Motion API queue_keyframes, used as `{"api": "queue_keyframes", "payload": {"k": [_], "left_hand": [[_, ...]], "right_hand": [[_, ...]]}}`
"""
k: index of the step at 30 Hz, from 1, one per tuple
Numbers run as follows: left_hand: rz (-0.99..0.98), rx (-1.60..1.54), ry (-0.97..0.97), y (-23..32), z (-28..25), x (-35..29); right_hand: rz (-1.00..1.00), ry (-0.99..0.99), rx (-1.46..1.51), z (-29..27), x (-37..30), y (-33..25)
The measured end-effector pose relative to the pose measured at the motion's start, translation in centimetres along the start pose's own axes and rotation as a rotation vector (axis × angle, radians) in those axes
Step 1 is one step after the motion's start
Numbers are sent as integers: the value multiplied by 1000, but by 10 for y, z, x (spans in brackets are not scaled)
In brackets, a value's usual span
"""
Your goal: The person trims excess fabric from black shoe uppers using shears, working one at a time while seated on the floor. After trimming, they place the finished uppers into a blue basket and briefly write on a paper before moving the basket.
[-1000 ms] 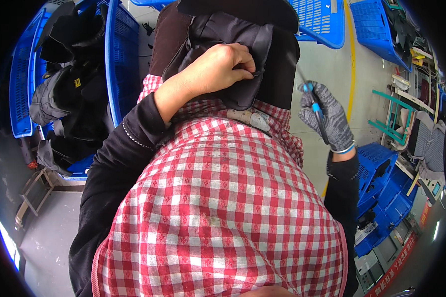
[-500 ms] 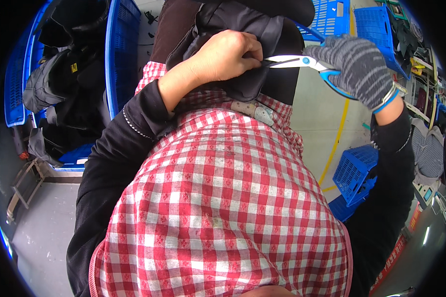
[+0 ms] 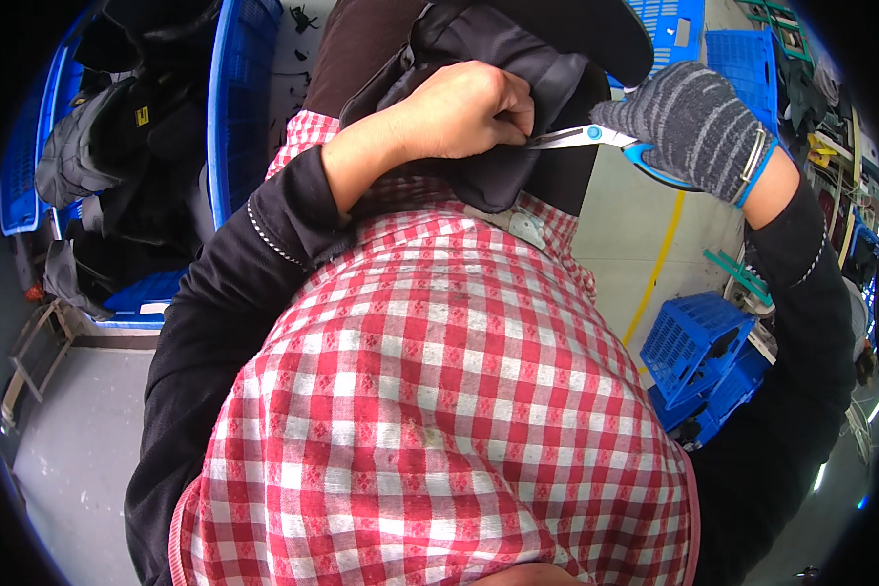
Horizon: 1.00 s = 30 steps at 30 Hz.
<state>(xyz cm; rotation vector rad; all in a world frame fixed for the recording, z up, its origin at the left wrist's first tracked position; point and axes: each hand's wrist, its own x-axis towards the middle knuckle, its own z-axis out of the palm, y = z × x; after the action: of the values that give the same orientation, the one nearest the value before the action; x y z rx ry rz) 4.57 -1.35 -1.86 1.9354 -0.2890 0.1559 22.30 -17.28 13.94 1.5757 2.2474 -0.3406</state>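
On my lap lies a black fabric item (image 3: 493, 181) with a smooth, folded surface; what kind it is I cannot tell. My bare left hand (image 3: 469, 109) is closed on its edge, thumb and fingers pinched together. In my right hand (image 3: 693, 127), which wears a grey striped knit glove, is a pair of scissors (image 3: 596, 134) with pale blades and blue-and-white handles. The blades lie nearly together and point left, their tips right beside my left fingertips at the fabric. Whether a thread sits between them is too small to see.
To the left stands a blue plastic crate (image 3: 227, 107) beside a heap of black items (image 3: 98, 146). More blue crates (image 3: 693, 342) stand on the floor at the right. A red-and-white checked apron (image 3: 420, 371) covers my front. Black scraps (image 3: 303, 20) lie on the floor.
The scissor blades have come closer together and tilt differently. My left hand and the black fabric sit slightly farther right in the picture. Both hands keep their hold.
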Motion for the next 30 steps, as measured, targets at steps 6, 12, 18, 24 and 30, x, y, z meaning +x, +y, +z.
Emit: {"api": "queue_keyframes", "payload": {"k": [6,12,18,24,30], "left_hand": [[0,-122,4,-1,-4,3],[-103,-231,139,13,-27,2],[63,403,662,32,-62,-67],[-417,159,468,33,-23,-119],[-277,16,701,33,-90,-90]], "right_hand": [[108,-162,-55,-5,5,-10],[186,-191,-88,1,-7,-18],[311,289,268,-4,-79,-7],[504,1033,1931,34,-103,0],[458,1147,2085,14,-94,40]]}}
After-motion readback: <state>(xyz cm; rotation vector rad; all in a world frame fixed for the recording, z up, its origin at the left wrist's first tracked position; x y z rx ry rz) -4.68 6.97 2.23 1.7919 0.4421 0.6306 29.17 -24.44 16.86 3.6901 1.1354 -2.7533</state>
